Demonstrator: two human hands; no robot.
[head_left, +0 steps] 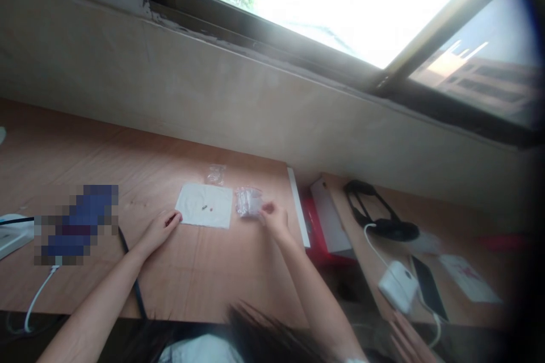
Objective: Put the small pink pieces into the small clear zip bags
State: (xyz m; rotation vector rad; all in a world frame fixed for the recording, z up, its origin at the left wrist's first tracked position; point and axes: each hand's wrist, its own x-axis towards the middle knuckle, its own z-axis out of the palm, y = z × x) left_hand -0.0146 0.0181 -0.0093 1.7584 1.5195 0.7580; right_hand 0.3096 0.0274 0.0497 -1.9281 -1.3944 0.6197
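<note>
A small white cloth or sheet (191,218) lies flat on the wooden table. On it are a tiny dark metallic piece (204,207) and a tiny reddish piece (211,210), both too small to name. My left hand (164,227) rests at the sheet's lower left corner, fingers curled in; whether it grips anything is hidden. To the right of the sheet, my right hand (276,218) pinches the edge of some clear plastic bags (247,202) lying on the table. Another clear plastic bag (216,173) sits just beyond the sheet's far edge.
A blurred-out blue object (83,221) with a white cable is at left, near a white power strip (17,232). Across a gap, the right-hand table holds a black headset-like frame (383,221), a white adapter (398,286) and a phone (428,286). Another person's hand (406,337) shows below.
</note>
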